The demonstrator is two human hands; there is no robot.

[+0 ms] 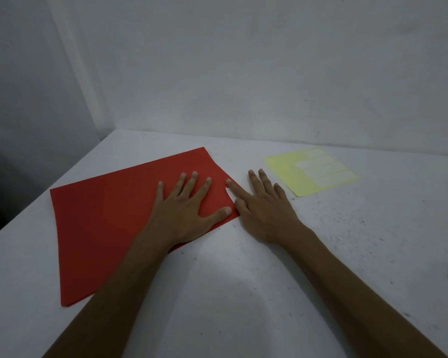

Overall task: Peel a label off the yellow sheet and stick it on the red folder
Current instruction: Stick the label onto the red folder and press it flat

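The red folder (109,218) lies flat on the left half of the white table. My left hand (186,208) rests palm down on its right part, fingers spread. My right hand (264,208) lies flat at the folder's right edge, its index finger on the red corner where a small white patch (229,193) shows; whether that patch is a label I cannot tell. The yellow sheet (290,177) lies to the right, apart from both hands, with several white labels (323,171) in a column on its right half.
The white table (243,280) is speckled with dark marks. A grey wall (243,73) stands close behind it. The table's left edge (49,187) drops off into a dark gap.
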